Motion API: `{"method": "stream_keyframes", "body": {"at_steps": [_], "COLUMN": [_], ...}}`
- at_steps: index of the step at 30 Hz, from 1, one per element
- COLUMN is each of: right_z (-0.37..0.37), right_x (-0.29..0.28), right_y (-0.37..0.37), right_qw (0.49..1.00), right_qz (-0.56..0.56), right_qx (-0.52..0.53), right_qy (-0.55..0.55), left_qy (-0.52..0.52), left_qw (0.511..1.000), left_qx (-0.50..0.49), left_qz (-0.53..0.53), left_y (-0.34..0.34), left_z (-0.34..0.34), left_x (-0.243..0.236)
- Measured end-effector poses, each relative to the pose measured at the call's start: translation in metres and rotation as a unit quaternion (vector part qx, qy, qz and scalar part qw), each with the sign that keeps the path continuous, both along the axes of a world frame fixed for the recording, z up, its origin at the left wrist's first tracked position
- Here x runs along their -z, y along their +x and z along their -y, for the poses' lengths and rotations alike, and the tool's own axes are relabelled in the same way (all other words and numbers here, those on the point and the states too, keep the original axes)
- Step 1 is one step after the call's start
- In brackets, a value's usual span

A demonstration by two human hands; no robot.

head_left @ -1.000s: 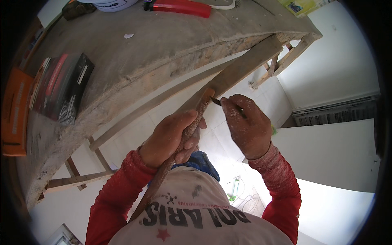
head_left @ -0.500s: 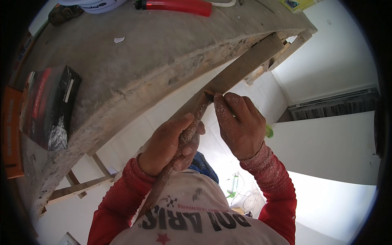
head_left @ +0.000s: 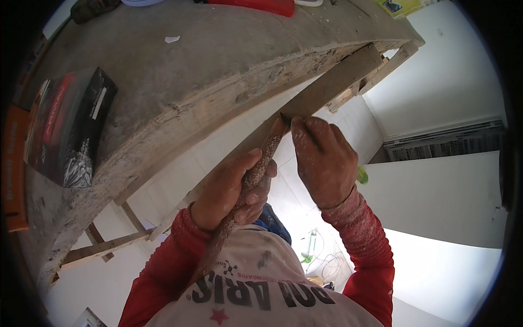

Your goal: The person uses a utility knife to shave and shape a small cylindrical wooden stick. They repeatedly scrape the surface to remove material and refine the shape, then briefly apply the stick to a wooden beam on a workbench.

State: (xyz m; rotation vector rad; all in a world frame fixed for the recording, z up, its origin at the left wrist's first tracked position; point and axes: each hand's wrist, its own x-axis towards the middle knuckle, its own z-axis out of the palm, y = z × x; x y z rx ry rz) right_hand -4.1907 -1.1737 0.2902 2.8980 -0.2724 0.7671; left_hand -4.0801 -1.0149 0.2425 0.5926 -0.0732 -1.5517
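Wooden stick (head_left: 254, 179), dusty, held just off the worktable's (head_left: 229, 60) near edge.
I see the left hand (head_left: 220, 192) gripping it, fingers wrapped round; right hand (head_left: 326, 161) pinches a small dark blade (head_left: 284, 117) at its far tip, fingers closed.

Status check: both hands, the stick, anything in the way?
Left hand closed around dusty brown stick. Right hand pinching dark blade at stick's upper end. Wooden beam behind that end; contact unclear.
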Motion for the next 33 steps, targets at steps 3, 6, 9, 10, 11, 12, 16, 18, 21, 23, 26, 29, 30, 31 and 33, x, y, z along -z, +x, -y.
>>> {"method": "stream_keyframes", "body": {"at_steps": [3, 6, 9, 10, 11, 12, 16, 18, 21, 23, 26, 29, 30, 31, 33], "right_z": [-0.012, -0.014, -0.011, -0.017, -0.021, -0.022, -0.01, -0.017, -0.012, -0.01, -0.015, -0.013, -0.019, -0.022, -0.014], "right_x": [0.002, 0.003, 0.001, 0.0, -0.001, 0.003, -0.003, -0.001, 0.001, -0.004, -0.002, -0.001, -0.003, -0.005, -0.008], "right_y": [-0.013, -0.009, -0.004, -0.009, -0.012, -0.014, -0.005, -0.009, -0.007, -0.004, -0.008, -0.004, -0.007, -0.009, -0.003], "right_qw": [1.0, 1.0, 1.0, 1.0, 1.0, 1.0, 1.0, 0.999, 1.0, 0.999, 0.999, 0.999, 0.999, 0.999, 0.999], "right_qz": [-0.006, 0.006, 0.003, -0.011, -0.024, -0.009, -0.015, -0.005, -0.01, -0.022, -0.025, -0.021, -0.028, -0.035, -0.043], "right_qx": [-0.025, -0.025, -0.023, -0.021, -0.019, -0.012, -0.013, -0.017, -0.015, -0.015, -0.01, -0.018, -0.012, -0.006, -0.009], "right_qy": [0.004, 0.01, 0.004, 0.002, -0.001, -0.001, -0.022, -0.027, -0.02, -0.028, -0.03, -0.021, -0.029, -0.037, -0.031], "left_qy": [-0.003, -0.006, -0.017, -0.017, -0.019, -0.02, -0.029, -0.022, -0.04, -0.031, -0.031, -0.055, -0.066, -0.057, -0.037], "left_qw": [1.0, 1.0, 1.0, 1.0, 1.0, 0.999, 0.999, 1.0, 0.999, 0.999, 0.999, 0.998, 0.997, 0.998, 0.999], "left_qx": [0.003, -0.008, -0.009, -0.011, -0.014, -0.017, -0.021, -0.015, -0.019, -0.018, -0.021, -0.027, -0.03, -0.029, -0.022], "left_qz": [-0.003, -0.001, 0.009, 0.013, 0.018, 0.022, 0.015, 0.006, 0.005, 0.006, 0.008, 0.012, 0.014, 0.011, 0.005], "left_y": [-0.002, -0.003, -0.003, -0.004, -0.005, -0.006, -0.006, -0.006, -0.005, -0.007, -0.008, -0.007, -0.006, -0.006, -0.008], "left_z": [0.0, -0.001, 0.001, 0.0, 0.0, 0.001, 0.001, 0.003, 0.003, 0.003, 0.003, 0.003, 0.003, 0.002, 0.003], "left_x": [0.003, 0.002, 0.001, 0.002, 0.004, 0.005, 0.009, 0.006, 0.011, 0.01, 0.009, 0.012, 0.012, 0.011, 0.011]}}
